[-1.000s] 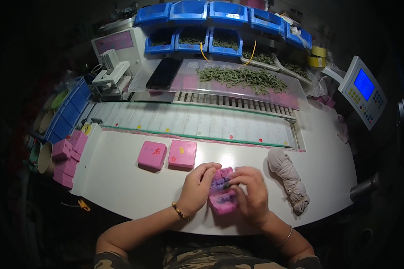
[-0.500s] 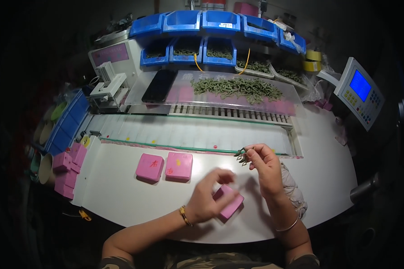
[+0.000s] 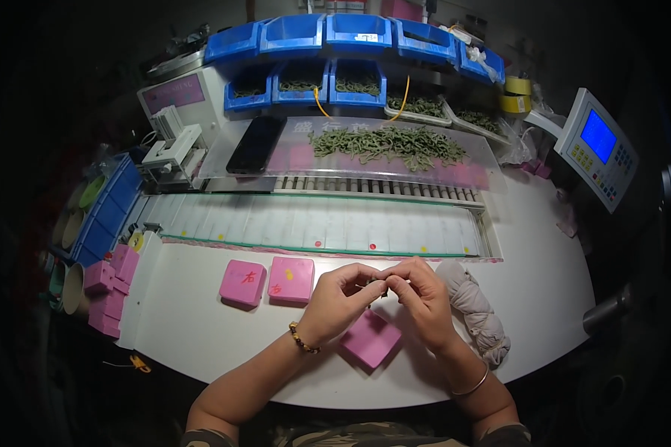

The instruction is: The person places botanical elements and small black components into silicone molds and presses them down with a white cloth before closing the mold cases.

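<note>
My left hand [image 3: 341,299] and my right hand [image 3: 423,304] meet at their fingertips above the table. Both pinch a small dark green branching piece [image 3: 385,293], mostly hidden by the fingers. Just below them on the white table lies a pink square block [image 3: 370,343]. Two more pink blocks, one marked in red [image 3: 241,284] and one with a yellow spot [image 3: 291,279], rest side by side to the left. A rolled grey cloth [image 3: 476,313] sits beside my right hand.
A heap of similar green pieces [image 3: 388,147] covers a clear sheet, with a black phone [image 3: 256,145] at its left. Beneath runs a conveyor channel [image 3: 276,220]. Blue bins [image 3: 358,83] stand behind; a control panel [image 3: 598,149] is at right, stacked pink blocks [image 3: 110,298] at left.
My left hand has moved up from over the pink block to my right hand, and its fingers now close on the green piece. Coloured dots on the conveyor have shifted.
</note>
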`<action>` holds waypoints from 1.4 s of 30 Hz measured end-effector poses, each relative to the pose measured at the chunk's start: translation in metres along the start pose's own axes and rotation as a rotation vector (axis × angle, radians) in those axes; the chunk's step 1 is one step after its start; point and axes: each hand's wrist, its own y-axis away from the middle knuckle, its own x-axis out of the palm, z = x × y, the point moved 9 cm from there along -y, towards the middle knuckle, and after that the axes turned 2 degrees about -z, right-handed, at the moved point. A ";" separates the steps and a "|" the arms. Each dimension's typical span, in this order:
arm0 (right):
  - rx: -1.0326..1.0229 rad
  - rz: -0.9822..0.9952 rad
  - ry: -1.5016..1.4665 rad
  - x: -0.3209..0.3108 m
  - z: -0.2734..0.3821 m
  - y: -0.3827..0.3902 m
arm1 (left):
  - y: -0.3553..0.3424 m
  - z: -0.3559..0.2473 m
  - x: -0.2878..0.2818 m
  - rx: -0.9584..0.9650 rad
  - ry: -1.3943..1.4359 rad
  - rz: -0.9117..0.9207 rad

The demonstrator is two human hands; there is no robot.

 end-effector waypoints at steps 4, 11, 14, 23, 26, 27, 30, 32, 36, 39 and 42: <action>-0.184 -0.086 0.170 -0.005 0.016 0.000 | 0.002 0.001 -0.004 -0.008 0.092 -0.005; -0.446 -0.151 0.483 -0.006 0.039 0.005 | 0.003 -0.002 -0.006 0.041 0.116 -0.044; -0.498 -0.151 0.638 -0.002 0.044 0.008 | 0.003 0.000 -0.003 0.014 0.106 -0.034; -0.490 -0.085 0.692 0.006 0.036 0.007 | 0.014 -0.033 0.000 0.454 -0.403 -0.097; -0.056 0.000 0.178 -0.006 0.004 -0.001 | 0.023 -0.056 0.009 0.742 -0.584 -0.135; 0.156 0.037 -0.065 -0.013 -0.027 0.002 | 0.022 -0.057 0.013 0.748 -0.573 -0.125; 0.424 0.119 -0.474 -0.012 -0.049 0.004 | 0.030 -0.063 0.009 0.857 -0.638 -0.188; 0.377 0.106 -0.392 -0.008 -0.040 0.002 | 0.030 -0.061 0.002 0.835 -0.568 -0.236; -0.086 -0.009 0.275 -0.014 0.002 -0.003 | 0.031 -0.061 0.001 0.865 -0.593 -0.250; -0.021 -0.005 0.131 -0.014 -0.005 -0.003 | 0.031 -0.060 0.001 0.859 -0.614 -0.259; 0.114 0.036 -0.026 -0.008 -0.021 0.000 | 0.034 -0.066 0.010 0.928 -0.731 -0.240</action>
